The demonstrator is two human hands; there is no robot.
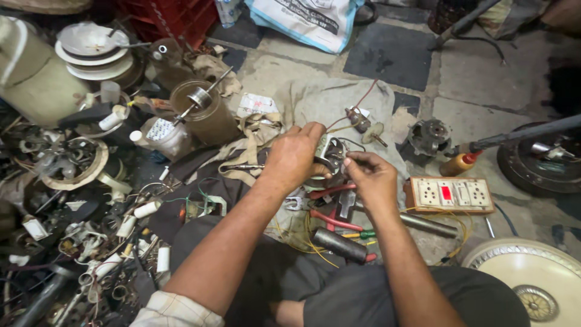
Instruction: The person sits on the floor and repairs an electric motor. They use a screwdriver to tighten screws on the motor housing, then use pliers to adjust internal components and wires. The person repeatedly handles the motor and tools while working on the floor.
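Both hands met over the floor: the left hand (295, 158) clasped a small motor stator (330, 158), likely to steady it, while the right hand (372, 178) pinched something fine, probably a wire, just beside it. Red-handled pliers (330, 209) lay just beneath both grips.

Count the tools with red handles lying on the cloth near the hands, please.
1 clearly: red-handled pliers lie open on the cloth, just below the left hand and right hand. Others may be hidden in the clutter.
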